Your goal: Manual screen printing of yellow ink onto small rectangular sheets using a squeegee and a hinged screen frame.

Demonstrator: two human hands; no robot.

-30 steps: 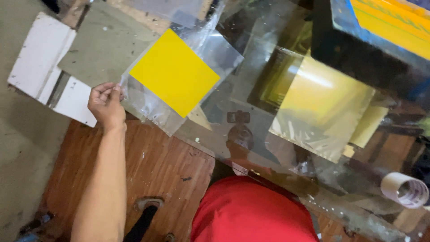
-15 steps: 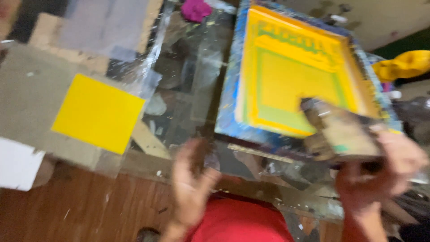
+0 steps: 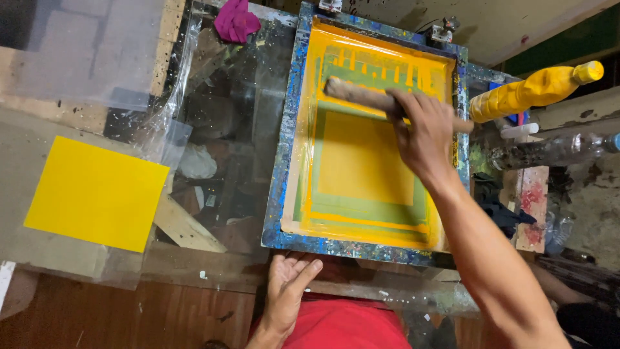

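Now, with your right hand (image 3: 423,132) clamped on the squeegee (image 3: 361,97) at the screen frame's (image 3: 287,129) far end, pull evenly toward you while your open left hand (image 3: 287,284) pins the near edge flat on the desk (image 3: 194,271).

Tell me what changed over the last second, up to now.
The left hand let go of the clear sheet with the yellow square and moved to the near edge of the screen-printing frame. The right hand carried the squeegee to the screen's far end. The printed sheet now lies on the left; the frame stays flat.
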